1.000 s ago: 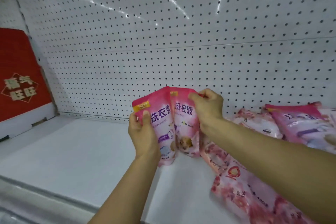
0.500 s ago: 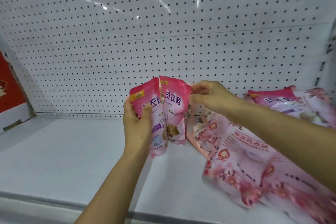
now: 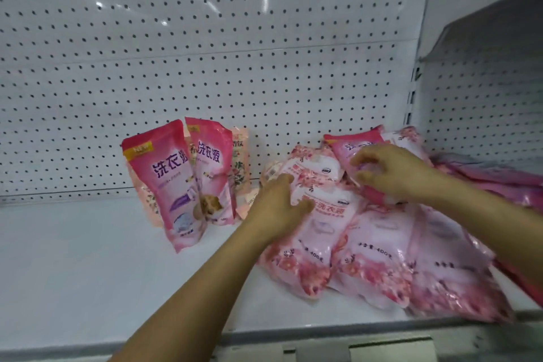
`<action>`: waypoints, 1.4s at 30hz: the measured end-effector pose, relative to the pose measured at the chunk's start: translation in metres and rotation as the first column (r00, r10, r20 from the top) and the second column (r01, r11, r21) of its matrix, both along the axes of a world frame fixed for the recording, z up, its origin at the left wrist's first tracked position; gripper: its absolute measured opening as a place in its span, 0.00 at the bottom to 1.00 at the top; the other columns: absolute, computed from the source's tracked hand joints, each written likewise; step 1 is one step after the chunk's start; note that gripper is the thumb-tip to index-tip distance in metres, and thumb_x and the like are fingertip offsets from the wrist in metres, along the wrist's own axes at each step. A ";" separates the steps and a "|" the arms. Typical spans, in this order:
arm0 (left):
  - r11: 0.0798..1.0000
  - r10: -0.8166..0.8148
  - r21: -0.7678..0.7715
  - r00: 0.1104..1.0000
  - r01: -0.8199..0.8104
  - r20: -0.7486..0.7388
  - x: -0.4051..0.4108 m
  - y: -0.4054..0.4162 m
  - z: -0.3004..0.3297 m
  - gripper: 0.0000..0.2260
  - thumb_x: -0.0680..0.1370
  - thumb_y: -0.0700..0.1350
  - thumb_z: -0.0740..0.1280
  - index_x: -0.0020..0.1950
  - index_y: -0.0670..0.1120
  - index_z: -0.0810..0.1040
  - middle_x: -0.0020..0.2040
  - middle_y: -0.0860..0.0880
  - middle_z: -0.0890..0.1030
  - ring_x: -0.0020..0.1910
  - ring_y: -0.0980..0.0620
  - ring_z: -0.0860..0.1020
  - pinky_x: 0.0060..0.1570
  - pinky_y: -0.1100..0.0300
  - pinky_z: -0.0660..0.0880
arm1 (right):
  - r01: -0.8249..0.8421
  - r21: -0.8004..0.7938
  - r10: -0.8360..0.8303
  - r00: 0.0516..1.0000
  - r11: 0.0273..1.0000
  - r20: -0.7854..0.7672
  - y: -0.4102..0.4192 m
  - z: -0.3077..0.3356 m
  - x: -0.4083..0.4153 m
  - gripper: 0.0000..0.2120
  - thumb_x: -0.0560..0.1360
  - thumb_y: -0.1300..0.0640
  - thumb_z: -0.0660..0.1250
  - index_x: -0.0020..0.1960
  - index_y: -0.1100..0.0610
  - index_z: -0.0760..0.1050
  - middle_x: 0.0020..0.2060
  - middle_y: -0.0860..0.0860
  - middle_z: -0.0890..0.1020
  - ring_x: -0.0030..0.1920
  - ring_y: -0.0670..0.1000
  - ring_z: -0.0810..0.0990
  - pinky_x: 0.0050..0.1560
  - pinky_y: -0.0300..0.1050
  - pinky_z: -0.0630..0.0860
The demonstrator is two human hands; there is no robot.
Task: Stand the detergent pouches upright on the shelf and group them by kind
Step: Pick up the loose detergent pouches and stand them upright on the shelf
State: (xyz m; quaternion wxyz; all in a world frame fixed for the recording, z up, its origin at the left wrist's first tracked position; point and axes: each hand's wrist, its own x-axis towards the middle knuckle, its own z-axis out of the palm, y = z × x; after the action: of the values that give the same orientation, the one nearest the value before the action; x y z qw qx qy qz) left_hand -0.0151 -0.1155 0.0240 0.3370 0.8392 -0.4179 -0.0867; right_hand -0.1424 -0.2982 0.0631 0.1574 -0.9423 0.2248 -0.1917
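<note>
Two deep-pink pouches [image 3: 167, 182] [image 3: 213, 167] stand upright against the pegboard, with a peach floral pouch [image 3: 241, 161] behind them. To their right lies a heap of pale pink floral pouches [image 3: 373, 256], flat and overlapping. My left hand [image 3: 279, 206] rests on the left edge of that heap, its fingers touching a pale floral pouch [image 3: 316, 173]. My right hand [image 3: 390, 173] reaches over a deep-pink pouch [image 3: 352, 147] lying at the back of the heap, fingers spread and blurred above it.
The white shelf [image 3: 88, 258] has bare surface left of the standing pouches. A perforated back panel [image 3: 205, 53] rises behind. More dark pink pouches [image 3: 493, 176] lie at the far right under a neighbouring shelf section [image 3: 484, 38]. The shelf's front rail [image 3: 323, 344] runs along the bottom.
Both hands let go of the two deep-pink pouches, which now stand on their own. The hands moved right onto the heap, and the view shifted right.
</note>
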 end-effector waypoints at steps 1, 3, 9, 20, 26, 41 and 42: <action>0.998 0.023 0.057 0.998 -0.026 0.051 0.000 -0.010 0.004 0.30 0.79 0.56 0.66 0.76 0.45 0.61 0.68 0.44 0.75 0.65 0.44 0.75 0.64 0.48 0.74 | 0.019 -0.033 -0.019 1.000 0.999 0.008 -0.006 0.000 -0.002 0.11 0.76 0.55 0.68 0.58 0.53 0.78 0.59 0.49 0.80 0.53 0.46 0.74 0.54 0.41 0.69; 0.985 0.077 0.149 0.992 -0.091 0.100 -0.001 -0.028 0.015 0.31 0.79 0.56 0.65 0.76 0.41 0.60 0.62 0.44 0.78 0.59 0.43 0.78 0.57 0.51 0.77 | 0.037 -0.048 -0.036 0.999 0.998 0.023 -0.016 0.002 -0.006 0.12 0.76 0.54 0.67 0.59 0.54 0.78 0.60 0.50 0.79 0.52 0.45 0.72 0.53 0.40 0.68; 0.976 0.207 0.009 0.916 -0.217 -0.343 -0.006 -0.048 0.024 0.23 0.76 0.52 0.72 0.64 0.39 0.71 0.49 0.46 0.80 0.43 0.51 0.79 0.38 0.60 0.80 | 0.023 0.325 -0.103 0.967 0.945 0.231 -0.039 0.017 -0.007 0.17 0.78 0.41 0.61 0.41 0.53 0.73 0.32 0.48 0.77 0.31 0.45 0.76 0.44 0.48 0.77; 0.724 -0.137 -0.544 0.684 -0.425 -0.716 -0.014 -0.004 0.027 0.08 0.75 0.43 0.72 0.52 0.42 0.81 0.45 0.41 0.86 0.41 0.44 0.85 0.45 0.49 0.83 | 0.212 0.650 -0.347 0.934 0.730 0.086 -0.088 0.018 0.029 0.19 0.76 0.55 0.68 0.61 0.63 0.68 0.40 0.57 0.75 0.37 0.55 0.76 0.37 0.46 0.73; 0.516 -0.122 -0.661 0.717 -0.545 -0.686 -0.023 0.031 0.018 0.05 0.76 0.42 0.71 0.51 0.44 0.81 0.43 0.41 0.87 0.39 0.44 0.86 0.37 0.50 0.83 | 0.103 0.819 -0.336 0.935 0.565 0.115 -0.076 0.021 0.038 0.23 0.68 0.60 0.77 0.58 0.66 0.75 0.44 0.61 0.83 0.37 0.57 0.82 0.40 0.50 0.80; 0.065 0.374 -0.845 0.798 -0.530 -0.472 0.014 0.140 0.024 0.07 0.78 0.48 0.71 0.51 0.46 0.79 0.46 0.44 0.84 0.45 0.44 0.84 0.47 0.46 0.83 | -0.552 0.655 -0.070 0.735 0.515 0.674 0.062 0.066 0.042 0.08 0.75 0.66 0.69 0.46 0.53 0.76 0.39 0.49 0.84 0.34 0.46 0.83 0.33 0.40 0.79; 0.070 0.385 -0.844 0.795 -0.532 -0.470 0.018 0.142 0.021 0.07 0.78 0.48 0.71 0.51 0.46 0.79 0.47 0.44 0.84 0.46 0.44 0.84 0.49 0.45 0.83 | -0.582 0.672 -0.092 0.721 0.459 0.687 0.074 0.065 0.047 0.08 0.75 0.66 0.69 0.45 0.53 0.76 0.38 0.49 0.84 0.33 0.45 0.83 0.34 0.41 0.79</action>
State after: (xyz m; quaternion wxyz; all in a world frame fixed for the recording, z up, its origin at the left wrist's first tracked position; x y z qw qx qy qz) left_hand 0.0028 0.0265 0.0454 0.8062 0.5338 -0.0724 0.2447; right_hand -0.0949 -0.2244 0.1286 0.6972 -0.6304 0.0704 -0.3339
